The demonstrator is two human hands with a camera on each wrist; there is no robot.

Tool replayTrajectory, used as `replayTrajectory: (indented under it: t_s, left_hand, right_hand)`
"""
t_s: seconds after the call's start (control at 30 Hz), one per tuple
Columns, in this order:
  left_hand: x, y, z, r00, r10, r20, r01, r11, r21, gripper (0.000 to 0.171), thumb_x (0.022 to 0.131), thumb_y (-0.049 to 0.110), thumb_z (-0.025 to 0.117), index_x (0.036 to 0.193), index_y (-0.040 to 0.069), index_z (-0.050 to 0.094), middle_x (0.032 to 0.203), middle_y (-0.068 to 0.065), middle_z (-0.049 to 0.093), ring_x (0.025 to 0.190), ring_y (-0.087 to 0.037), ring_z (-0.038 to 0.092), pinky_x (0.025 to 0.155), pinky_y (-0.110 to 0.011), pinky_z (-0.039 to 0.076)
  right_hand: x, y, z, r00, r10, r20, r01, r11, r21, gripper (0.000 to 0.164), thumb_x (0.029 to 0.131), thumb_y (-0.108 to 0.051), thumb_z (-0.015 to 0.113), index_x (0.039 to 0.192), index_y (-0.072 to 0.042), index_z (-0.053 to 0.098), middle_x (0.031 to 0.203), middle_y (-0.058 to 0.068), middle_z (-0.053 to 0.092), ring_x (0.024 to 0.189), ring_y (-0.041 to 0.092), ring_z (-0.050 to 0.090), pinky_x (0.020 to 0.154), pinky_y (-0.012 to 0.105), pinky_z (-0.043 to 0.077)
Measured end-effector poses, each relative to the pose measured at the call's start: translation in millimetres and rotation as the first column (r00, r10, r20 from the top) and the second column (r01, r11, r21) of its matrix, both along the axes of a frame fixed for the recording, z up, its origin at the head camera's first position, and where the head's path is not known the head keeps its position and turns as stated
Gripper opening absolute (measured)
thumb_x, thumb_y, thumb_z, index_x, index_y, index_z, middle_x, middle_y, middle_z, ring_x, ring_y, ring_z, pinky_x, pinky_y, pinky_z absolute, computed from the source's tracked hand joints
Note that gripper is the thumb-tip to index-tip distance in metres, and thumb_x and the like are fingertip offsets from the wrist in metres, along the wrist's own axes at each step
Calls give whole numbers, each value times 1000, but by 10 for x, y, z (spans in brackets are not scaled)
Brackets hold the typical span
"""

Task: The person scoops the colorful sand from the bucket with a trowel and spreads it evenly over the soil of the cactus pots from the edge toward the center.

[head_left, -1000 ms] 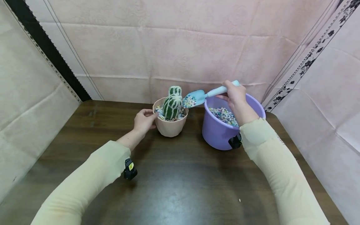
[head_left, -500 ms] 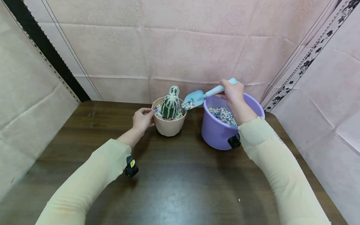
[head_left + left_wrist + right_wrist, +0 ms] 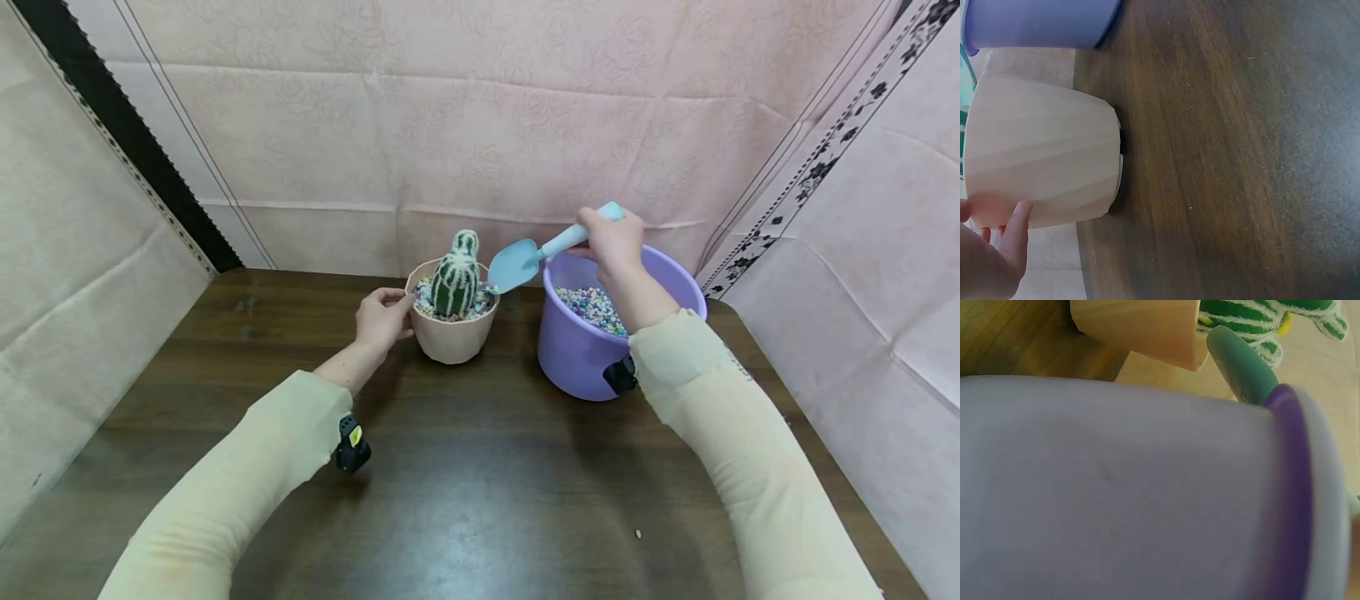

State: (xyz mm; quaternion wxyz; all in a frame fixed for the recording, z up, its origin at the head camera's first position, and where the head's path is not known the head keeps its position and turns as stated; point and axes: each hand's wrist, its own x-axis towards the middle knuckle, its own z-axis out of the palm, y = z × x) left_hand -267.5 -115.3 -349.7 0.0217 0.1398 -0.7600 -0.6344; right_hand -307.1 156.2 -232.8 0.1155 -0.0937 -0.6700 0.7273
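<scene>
My left hand (image 3: 382, 321) holds the cream flowerpot (image 3: 452, 340) at its left side, thumb at the rim and fingers against the wall. In the left wrist view a fingertip lies on the pot's faceted wall (image 3: 1047, 150). Inside the pot a green cactus (image 3: 454, 279) with white ridges stands among multicoloured pebbles (image 3: 478, 302). My right hand (image 3: 617, 242) grips the handle of a light blue trowel (image 3: 514, 265). Its blade slopes down to the left, tip at the pot's right rim, and no pebbles show on it. In the right wrist view the purple bucket hides most of that hand.
Right of the pot, below my right forearm, stands the purple bucket (image 3: 573, 354), partly filled with multicoloured pebbles (image 3: 592, 308). One small pale pebble (image 3: 637, 534) lies on the dark wooden table (image 3: 480, 467). Pale cloth walls (image 3: 480, 133) enclose the back and both sides.
The pebbles on the trowel blade have slid off at the pot's right rim. My right hand has tilted the trowel, handle rising and shifting slightly left. My left hand stays at the pot.
</scene>
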Motion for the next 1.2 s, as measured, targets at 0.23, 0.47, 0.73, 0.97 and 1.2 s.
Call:
replayTrajectory:
  t_s: [0.23,0.47,0.73,0.97,1.2]
  left_hand:
    - [5,-2,0,1000,-4,-5,4,1000,-6,35,94,24,54,122,2,54,103,-9,58,76,-6,54,61,-21,57]
    - [21,-9,8,1000,9,-23,-10,1000,-25,33,94,23,55,119,2,56,102,-9,58,80,-9,57,64,-24,59]
    - [147,24,11,968,44,-245,-91,978,-187,27,86,28,67,100,5,64,97,-10,66,77,-13,59,61,-17,51]
    - [302,188,81,896,-37,-442,-64,976,-210,22,82,25,72,89,5,66,86,-10,68,78,-14,60,70,-18,50]
    - [406,462,144,870,-245,-429,166,963,-212,18,82,20,72,89,4,67,82,-12,69,68,-6,60,62,-17,53]
  right_hand:
    - [40,-82,31,995,46,-91,-35,993,114,19,80,0,56,64,-8,50,55,-3,53,53,10,66,56,32,59]
    - [76,-128,63,990,61,-128,-42,989,145,17,80,0,57,66,-8,51,61,-2,53,53,7,65,54,26,58]
    - [125,102,124,993,23,-114,-22,1000,6,17,80,3,54,66,-7,51,58,-1,56,53,11,66,53,29,58]
    - [228,508,255,995,-32,-92,19,990,-138,12,83,3,54,76,-4,48,62,2,58,55,15,67,55,30,59]
    - [341,871,346,994,-66,-90,41,966,-257,10,85,1,54,79,-3,47,61,4,56,56,18,67,56,33,59]
